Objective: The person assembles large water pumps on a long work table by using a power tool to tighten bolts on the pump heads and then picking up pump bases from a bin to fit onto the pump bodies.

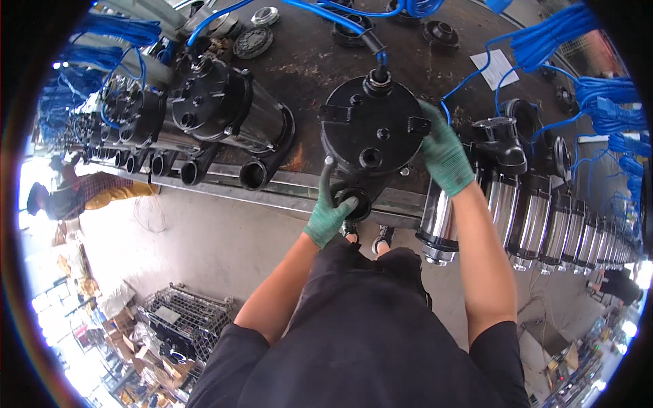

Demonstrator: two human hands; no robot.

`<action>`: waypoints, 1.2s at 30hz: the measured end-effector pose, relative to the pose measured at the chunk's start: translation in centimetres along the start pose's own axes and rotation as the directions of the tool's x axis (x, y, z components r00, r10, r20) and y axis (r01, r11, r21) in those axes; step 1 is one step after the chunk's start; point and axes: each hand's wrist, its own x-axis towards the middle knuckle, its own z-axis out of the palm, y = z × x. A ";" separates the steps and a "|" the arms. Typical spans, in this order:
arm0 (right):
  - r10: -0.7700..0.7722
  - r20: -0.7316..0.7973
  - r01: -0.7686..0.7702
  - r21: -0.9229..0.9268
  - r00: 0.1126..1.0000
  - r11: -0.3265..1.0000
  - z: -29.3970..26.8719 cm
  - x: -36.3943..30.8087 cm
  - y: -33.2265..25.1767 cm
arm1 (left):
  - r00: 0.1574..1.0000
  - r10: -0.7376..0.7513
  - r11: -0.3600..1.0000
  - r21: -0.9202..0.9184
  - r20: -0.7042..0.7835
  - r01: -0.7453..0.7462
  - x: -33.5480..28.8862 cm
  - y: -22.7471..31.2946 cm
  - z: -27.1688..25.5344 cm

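A submersible pump (371,126) stands on the dark bench in front of me, its round black cap facing up. A blue cable rises from the gland (378,80) at the far side of the cap. My left hand (328,214), in a green glove, grips the black outlet (354,204) at the pump's near side; the thumb lies on its rim and one finger points up along the body. Against the right side of the cap, my gloved right hand (445,153) is wrapped round the pump, its fingertips partly hidden behind it.
More pumps (231,105) line the bench (299,61) on the left. On the right, several pumps (503,197) lie with steel bodies over the bench edge. Blue cable coils (554,37) hang above. A wire cage (183,309) stands on the floor; a person (88,187) is at far left.
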 end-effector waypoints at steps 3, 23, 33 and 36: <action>0.169 0.033 -0.172 0.186 0.985 0.967 1.0 -1.2 0.4 | 0.999 0.038 0.984 0.172 -0.010 -0.036 1.0 -0.5 -0.2; 0.325 -0.023 -0.320 0.119 0.945 0.940 3.9 -5.2 9.2 | 0.825 -0.152 0.298 0.821 0.544 -0.486 14.2 5.5 -10.9; 0.324 -0.149 -0.272 0.294 0.934 0.917 4.8 -5.8 9.9 | 0.840 -0.197 0.540 0.771 0.505 -0.337 15.8 5.8 -11.0; 0.318 -0.130 -0.239 0.420 0.939 0.876 4.6 -6.0 10.6 | 0.837 -0.202 0.564 0.759 0.509 -0.325 15.9 5.6 -11.1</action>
